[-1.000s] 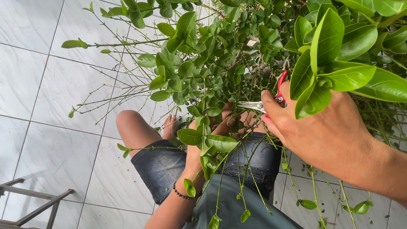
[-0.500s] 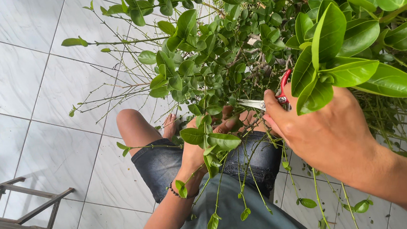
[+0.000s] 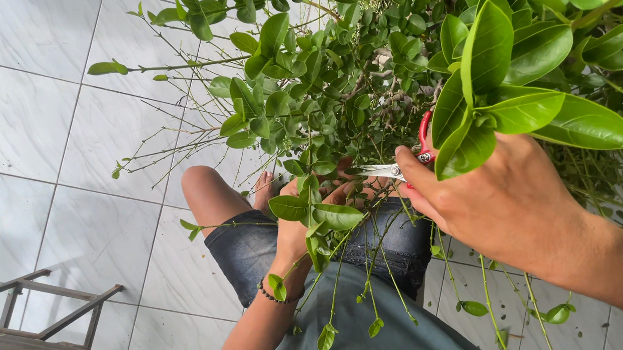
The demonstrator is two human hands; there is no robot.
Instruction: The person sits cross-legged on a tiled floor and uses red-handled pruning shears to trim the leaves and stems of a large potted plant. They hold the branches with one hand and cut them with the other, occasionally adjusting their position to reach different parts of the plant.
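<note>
**Scissors at the stems of a leafy plant**

The right hand [image 3: 505, 199] is closed around the red handles of a pair of scissors [image 3: 393, 166], its fingers wrapped tight. The silver blades point left into the plant [image 3: 362, 65], close to the thin green stems just above the left hand [image 3: 315, 212]. Whether the blades are parted or shut is too small to tell.

The left hand is curled around a bunch of stems [image 3: 332, 233] with leaves, gripping them low in the plant; several of these stems hang down over the grey shirt [image 3: 364, 343]. A dark bracelet [image 3: 277, 298] sits on the left wrist.

Below the hands are denim shorts [image 3: 258, 247] and a bare knee [image 3: 204, 192]. The floor [image 3: 38, 146] is pale tile, with a dark metal frame [image 3: 33, 342] at the lower left.
</note>
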